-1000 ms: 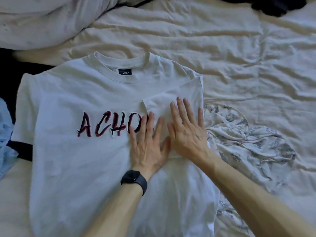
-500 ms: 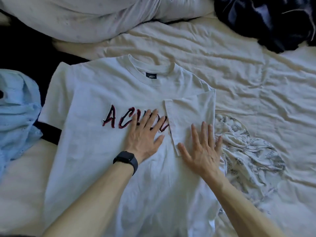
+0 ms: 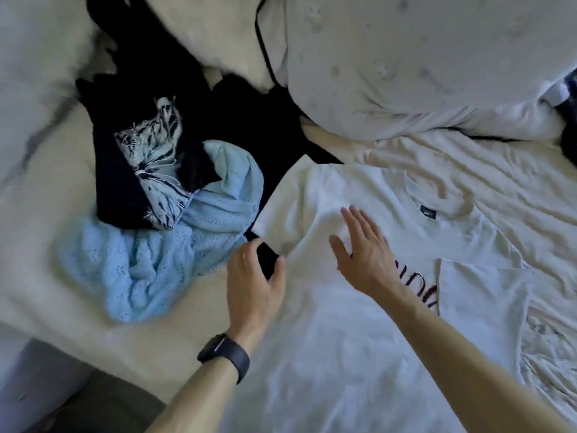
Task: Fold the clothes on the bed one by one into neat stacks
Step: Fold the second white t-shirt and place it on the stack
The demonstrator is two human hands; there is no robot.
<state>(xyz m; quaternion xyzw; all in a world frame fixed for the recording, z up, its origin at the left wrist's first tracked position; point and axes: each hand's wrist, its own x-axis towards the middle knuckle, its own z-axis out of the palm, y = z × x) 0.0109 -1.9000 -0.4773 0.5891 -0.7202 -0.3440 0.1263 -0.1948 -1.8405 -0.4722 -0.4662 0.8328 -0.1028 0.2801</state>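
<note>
Both hands have shifted across the white T-shirt (image 3: 343,354) toward its unfolded sleeve: left hand (image 3: 253,285) half-curled at the hem, gripping nothing; right hand (image 3: 365,251) flat, fingers straight, on its chest. It lies spread on the bed (image 3: 468,157).

Both hands have left the folded-in sleeve of the white cotton T-shirt (image 3: 327,354). The left hand (image 3: 254,282) now reaches its other sleeve's hem, and the right hand (image 3: 365,254) has moved flat over the chest.
</note>
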